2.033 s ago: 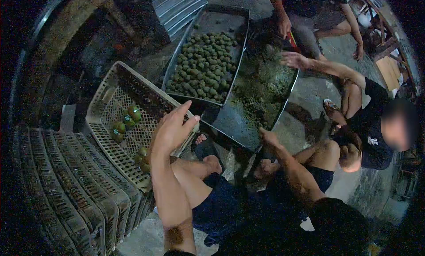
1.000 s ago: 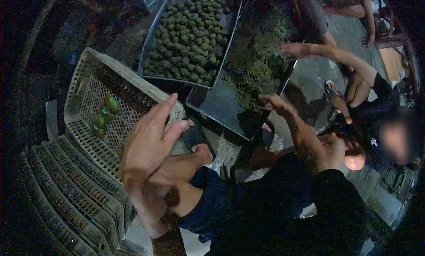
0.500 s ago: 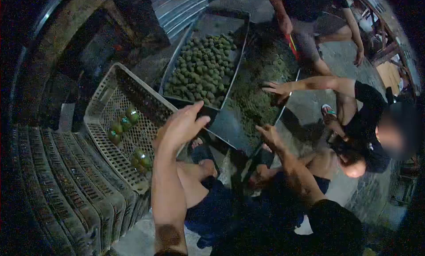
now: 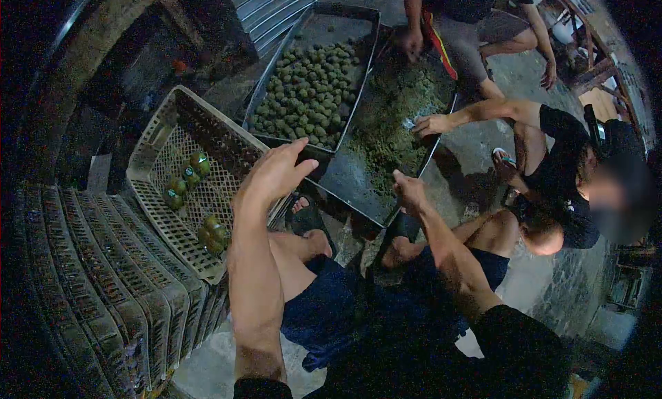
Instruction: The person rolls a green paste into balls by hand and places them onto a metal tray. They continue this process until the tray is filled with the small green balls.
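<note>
My left hand [image 4: 272, 173] hovers over the near right corner of a plastic crate [image 4: 155, 209]. Its fingers are stretched out with the thumb apart, and it holds nothing visible. Inside the crate lie several round green fruits or balls [image 4: 200, 163], some with small labels. My right hand [image 4: 410, 191] is at the near right edge of a metal tray [image 4: 334, 182] spread with crumbly green-brown material [image 4: 386, 130]. Its fingers are curled together; whatever they hold, if anything, is hidden. Beyond my left hand, another metal tray [image 4: 348, 20] carries many small green-brown balls [image 4: 307, 88].
Stacked crates [image 4: 103, 261] stand at my left, below the open one. A person [image 4: 572, 185] crouches at the right with a hand [image 4: 433, 124] at the crumbly material. Another person [image 4: 476, 26] sits at the far side, near a red and yellow strip [image 4: 439, 44]. Corrugated metal [image 4: 269, 16] lies behind.
My right hand has gone from an extended finger to curled fingers and moved slightly up and left. The co-worker's spread hand is now closed near something pale. The view has shifted slightly.
</note>
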Motion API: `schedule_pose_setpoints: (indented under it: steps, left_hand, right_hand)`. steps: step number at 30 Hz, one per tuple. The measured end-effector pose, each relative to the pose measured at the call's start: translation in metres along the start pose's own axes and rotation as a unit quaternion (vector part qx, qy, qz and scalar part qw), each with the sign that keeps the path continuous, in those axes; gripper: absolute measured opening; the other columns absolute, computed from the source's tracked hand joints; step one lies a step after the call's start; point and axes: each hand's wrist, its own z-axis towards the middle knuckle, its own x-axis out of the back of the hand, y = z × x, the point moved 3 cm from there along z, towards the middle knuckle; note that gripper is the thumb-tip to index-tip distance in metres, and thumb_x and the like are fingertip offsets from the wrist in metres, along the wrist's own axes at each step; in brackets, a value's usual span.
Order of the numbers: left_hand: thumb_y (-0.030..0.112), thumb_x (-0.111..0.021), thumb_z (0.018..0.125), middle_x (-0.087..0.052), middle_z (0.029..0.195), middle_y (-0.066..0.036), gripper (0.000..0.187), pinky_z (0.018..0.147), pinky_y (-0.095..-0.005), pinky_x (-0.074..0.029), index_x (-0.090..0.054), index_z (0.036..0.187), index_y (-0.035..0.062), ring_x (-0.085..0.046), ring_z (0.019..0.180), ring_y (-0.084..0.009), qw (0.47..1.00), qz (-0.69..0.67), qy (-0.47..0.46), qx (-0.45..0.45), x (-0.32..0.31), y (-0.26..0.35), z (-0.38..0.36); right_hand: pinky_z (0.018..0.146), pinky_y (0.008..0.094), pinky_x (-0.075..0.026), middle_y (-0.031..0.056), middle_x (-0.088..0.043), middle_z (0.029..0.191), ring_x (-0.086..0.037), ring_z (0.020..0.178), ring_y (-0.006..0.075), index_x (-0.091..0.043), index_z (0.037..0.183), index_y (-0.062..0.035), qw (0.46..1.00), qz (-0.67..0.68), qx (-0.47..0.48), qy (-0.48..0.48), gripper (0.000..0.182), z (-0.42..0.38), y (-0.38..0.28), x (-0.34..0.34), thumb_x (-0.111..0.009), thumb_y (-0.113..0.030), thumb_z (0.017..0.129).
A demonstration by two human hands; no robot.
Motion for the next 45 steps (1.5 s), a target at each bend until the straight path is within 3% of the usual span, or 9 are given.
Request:
schedule_pose_setpoints:
  steps: [6, 8, 14, 19, 22, 31, 38, 40, 45]
  left_hand:
    - [0.037, -0.057, 0.089, -0.051, 0.133, -0.023, 0.060, 0.104, -0.0401, -0.038, -0.046, 0.135, 0.0004, -0.047, 0.124, -0.0359, 1.000, 0.001, 0.007, 0.017, -0.003, -0.012, 0.000]
    - [0.037, -0.057, 0.089, -0.050, 0.134, -0.022, 0.060, 0.105, -0.0397, -0.038, -0.045, 0.135, 0.0004, -0.047, 0.126, -0.0348, 1.000, 0.007, 0.008, 0.010, -0.003, -0.015, 0.000]
    - [0.034, -0.059, 0.089, -0.053, 0.130, -0.022, 0.057, 0.102, -0.0403, -0.040, -0.048, 0.132, -0.0011, -0.050, 0.121, -0.0366, 1.000, -0.003, 0.028, 0.001, 0.003, -0.002, -0.004]
    - [0.033, -0.059, 0.089, -0.054, 0.129, -0.023, 0.056, 0.101, -0.0406, -0.040, -0.049, 0.131, -0.0014, -0.051, 0.120, -0.0372, 0.998, 0.011, 0.052, -0.033, -0.006, -0.003, 0.005]
    - [0.034, -0.059, 0.089, -0.053, 0.129, -0.023, 0.057, 0.101, -0.0407, -0.040, -0.048, 0.132, -0.0011, -0.051, 0.121, -0.0372, 0.998, 0.007, 0.050, -0.041, -0.009, -0.006, 0.008]
    - [0.036, -0.057, 0.090, -0.054, 0.128, -0.024, 0.057, 0.100, -0.0424, -0.040, -0.047, 0.133, -0.0005, -0.051, 0.119, -0.0381, 0.999, 0.026, 0.035, -0.022, -0.006, -0.004, 0.006]
    - [0.037, -0.060, 0.089, -0.051, 0.134, -0.022, 0.059, 0.104, -0.0398, -0.039, -0.047, 0.135, 0.0025, -0.050, 0.123, -0.0361, 0.999, 0.020, 0.025, -0.007, -0.007, 0.007, 0.006]
    - [0.036, -0.058, 0.090, -0.052, 0.132, -0.022, 0.058, 0.103, -0.0407, -0.040, -0.047, 0.134, 0.0011, -0.050, 0.122, -0.0367, 0.999, 0.027, 0.034, -0.022, -0.008, 0.005, 0.007]
    - [0.034, -0.057, 0.090, -0.053, 0.131, -0.023, 0.056, 0.102, -0.0413, -0.040, -0.047, 0.133, -0.0007, -0.050, 0.121, -0.0371, 0.999, 0.014, 0.033, -0.020, -0.008, -0.004, 0.008]
  right_hand:
    - [0.057, 0.0302, -0.042, 0.0035, -0.055, 0.072, -0.051, 0.062, 0.0131, -0.060, 0.086, -0.0060, 1.000, 0.008, -0.010, 0.003, 0.024, -0.011, -0.004, 0.009, -0.060, -0.029, 0.091]
    - [0.060, 0.0290, -0.045, 0.0039, -0.060, 0.081, -0.055, 0.071, 0.0132, -0.058, 0.096, -0.0085, 0.967, 0.225, -0.006, -0.119, 0.022, -0.033, -0.030, 0.007, -0.060, -0.029, 0.091]
    - [0.057, 0.0269, -0.046, 0.0018, -0.063, 0.089, -0.057, 0.072, 0.0123, -0.057, 0.102, -0.0092, 0.913, 0.401, -0.003, -0.074, 0.027, -0.016, -0.010, 0.017, -0.060, -0.034, 0.091]
    - [0.055, 0.0335, -0.038, 0.0037, -0.056, 0.061, -0.051, 0.060, 0.0158, -0.058, 0.060, -0.0061, 0.995, 0.006, -0.021, 0.100, 0.049, -0.013, -0.020, -0.013, -0.060, -0.046, 0.089]
    - [0.057, 0.0323, -0.039, 0.0042, -0.060, 0.068, -0.052, 0.062, 0.0146, -0.061, 0.069, -0.0042, 0.987, -0.115, 0.034, 0.103, 0.045, -0.003, -0.019, -0.009, -0.061, -0.045, 0.089]
    - [0.052, 0.0276, -0.044, 0.0057, -0.064, 0.076, -0.059, 0.060, 0.0164, -0.063, 0.099, -0.0078, 0.921, 0.384, -0.048, -0.041, 0.041, -0.039, -0.030, 0.014, -0.057, -0.048, 0.091]
    - [0.046, 0.0304, -0.033, 0.0020, -0.046, 0.054, -0.044, 0.050, 0.0132, -0.050, 0.064, -0.0116, 0.996, 0.029, 0.030, 0.082, 0.049, 0.003, -0.012, -0.010, -0.055, -0.053, 0.091]
    - [0.047, 0.0300, -0.033, 0.0011, -0.048, 0.058, -0.044, 0.053, 0.0118, -0.054, 0.070, -0.0101, 0.978, -0.092, 0.153, 0.105, 0.045, -0.006, -0.027, -0.004, -0.059, -0.050, 0.089]
    - [0.048, 0.0293, -0.043, 0.0037, -0.065, 0.077, -0.058, 0.058, 0.0170, -0.060, 0.102, -0.0092, 0.992, 0.083, 0.028, -0.088, 0.031, -0.050, -0.057, 0.008, -0.060, -0.038, 0.090]
